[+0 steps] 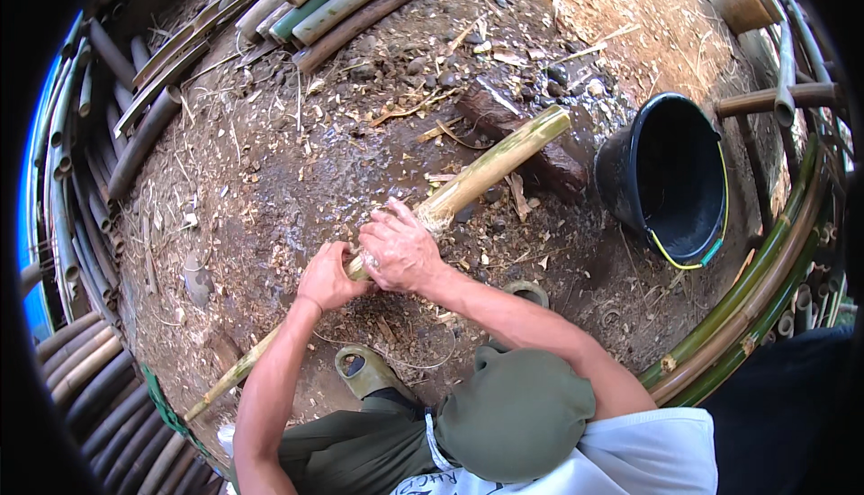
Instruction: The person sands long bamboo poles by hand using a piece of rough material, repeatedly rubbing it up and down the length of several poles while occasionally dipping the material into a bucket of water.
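A pale yellow-green bamboo pole (498, 164) slants from the lower left up to the right, past my legs. Its thicker far end rests over a dark wood block (553, 169). My left hand (326, 277) is closed around the pole near the middle. Just ahead of it, my right hand (396, 247) wraps over the top of the pole, fingers curled; whatever may lie under its palm is hidden. A whitish, frothy-looking patch shows on the pole beside the right hand's knuckles. Both hands look wet.
To the right, a black bucket (616, 178) with a yellow-green handle lies tilted. Bamboo poles are stacked at the left (148, 139), top (355, 9) and lower right (733, 306). Wood chips and stones litter the damp dirt ground (243, 171). A sandaled foot (371, 371) is near the pole.
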A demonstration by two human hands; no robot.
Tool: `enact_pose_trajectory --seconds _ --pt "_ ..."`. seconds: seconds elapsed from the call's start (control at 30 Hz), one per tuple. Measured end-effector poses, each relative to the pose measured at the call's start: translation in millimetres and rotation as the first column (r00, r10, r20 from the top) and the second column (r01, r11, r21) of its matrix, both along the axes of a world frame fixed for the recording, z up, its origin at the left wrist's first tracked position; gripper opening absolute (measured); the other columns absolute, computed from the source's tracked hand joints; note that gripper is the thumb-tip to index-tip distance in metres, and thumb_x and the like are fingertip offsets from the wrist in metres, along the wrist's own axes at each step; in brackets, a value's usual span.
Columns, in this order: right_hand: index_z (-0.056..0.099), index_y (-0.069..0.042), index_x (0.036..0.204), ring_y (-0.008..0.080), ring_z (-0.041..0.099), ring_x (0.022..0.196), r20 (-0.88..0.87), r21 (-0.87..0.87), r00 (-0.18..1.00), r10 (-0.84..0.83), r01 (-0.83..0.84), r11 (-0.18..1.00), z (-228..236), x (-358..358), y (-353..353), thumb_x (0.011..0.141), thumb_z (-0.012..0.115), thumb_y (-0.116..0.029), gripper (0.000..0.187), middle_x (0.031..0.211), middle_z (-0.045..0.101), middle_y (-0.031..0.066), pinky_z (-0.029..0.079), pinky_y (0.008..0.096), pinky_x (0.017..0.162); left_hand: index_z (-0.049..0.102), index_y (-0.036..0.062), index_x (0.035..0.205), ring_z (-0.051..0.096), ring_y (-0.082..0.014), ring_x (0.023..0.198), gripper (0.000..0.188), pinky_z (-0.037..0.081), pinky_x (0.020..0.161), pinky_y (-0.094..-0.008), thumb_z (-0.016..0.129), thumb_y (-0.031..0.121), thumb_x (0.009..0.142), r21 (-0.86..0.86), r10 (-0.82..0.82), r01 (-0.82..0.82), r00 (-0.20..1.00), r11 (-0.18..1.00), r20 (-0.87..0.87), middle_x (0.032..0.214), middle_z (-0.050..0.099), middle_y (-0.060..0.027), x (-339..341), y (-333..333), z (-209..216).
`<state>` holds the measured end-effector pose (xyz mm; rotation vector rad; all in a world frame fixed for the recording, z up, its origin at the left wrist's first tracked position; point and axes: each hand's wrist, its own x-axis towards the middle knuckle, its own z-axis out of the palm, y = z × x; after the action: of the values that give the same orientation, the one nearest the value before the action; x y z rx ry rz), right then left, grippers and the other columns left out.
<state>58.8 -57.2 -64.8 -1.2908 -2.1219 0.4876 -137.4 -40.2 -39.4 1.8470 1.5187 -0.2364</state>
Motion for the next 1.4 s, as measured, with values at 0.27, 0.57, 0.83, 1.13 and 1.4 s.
enact_pose_trajectory --seconds 0.27,0.57,0.83,1.13,1.4 --pt "0.074 -0.016 0.093 0.0244 0.058 0.13 0.182 0.131 0.91 -0.373 0.353 0.926 -4.4 210.8 72.0 0.093 0.058 -0.023 0.018 0.116 0.073 0.0006 0.025 0.0559 0.121 0.05 0.0071 0.125 0.059 -0.0342 0.107 0.062 0.049 0.092 -0.0454 0.081 0.03 0.077 0.434 0.008 0.098 0.972 0.895 -0.236 0.118 0.056 -0.0132 17.7 -61.5 -3.8" --pt "0.073 -0.009 0.097 0.0276 0.066 0.114 -0.081 0.033 0.992 0.1 -0.098 0.995 8.3 -5.5 -4.0 0.084 0.064 -0.023 0.021 0.109 0.074 0.0109 0.037 0.05 0.117 0.071 0.0007 0.101 0.069 -0.022 0.077 0.049 0.056 0.076 -0.0361 0.082 0.026 0.061 -0.49 0.127 -0.049 0.984 0.87 0.128 0.085 0.073 -0.012 -20.0 5.4 -21.4" --pt "0.073 -0.014 0.095 0.0209 0.067 0.114 0.167 0.145 0.946 -0.278 0.255 0.956 -12.0 188.2 64.2 0.088 0.062 -0.022 0.016 0.108 0.075 0.0044 0.034 0.0488 0.119 0.06 -0.0008 0.129 0.065 -0.0208 0.102 0.083 0.054 0.09 -0.0353 0.092 0.03 0.059 -0.175 0.148 -0.097 0.938 0.98 0.313 0.121 0.061 -0.011 -11.6 -6.5 -8.8" --pt "0.069 -0.005 0.08 0.0282 0.069 0.095 -0.094 0.23 0.995 -0.035 0.056 0.972 -15.5 -18.1 2.5 0.078 0.065 -0.023 0.019 0.084 0.07 0.0136 0.047 0.0486 0.103 0.058 0.0105 0.121 0.069 -0.0359 0.095 0.055 0.056 0.083 -0.0472 0.082 0.027 0.075 0.297 0.067 -0.011 0.981 0.955 -0.18 0.107 0.07 -0.0145 18.2 -39.3 -33.6" --pt "0.071 -0.01 0.094 0.0271 0.064 0.119 -0.014 0.153 1.0 0.015 -0.012 0.988 -11.6 75.8 18.9 0.072 0.075 -0.029 0.029 0.106 0.071 0.0046 0.038 0.0514 0.117 0.066 0.0099 0.105 0.069 -0.0425 0.09 0.047 0.055 0.083 -0.0502 0.071 0.035 0.066 -0.144 -0.046 0.015 0.975 0.989 -0.215 0.091 0.072 -0.022 19.0 -4.7 12.4"
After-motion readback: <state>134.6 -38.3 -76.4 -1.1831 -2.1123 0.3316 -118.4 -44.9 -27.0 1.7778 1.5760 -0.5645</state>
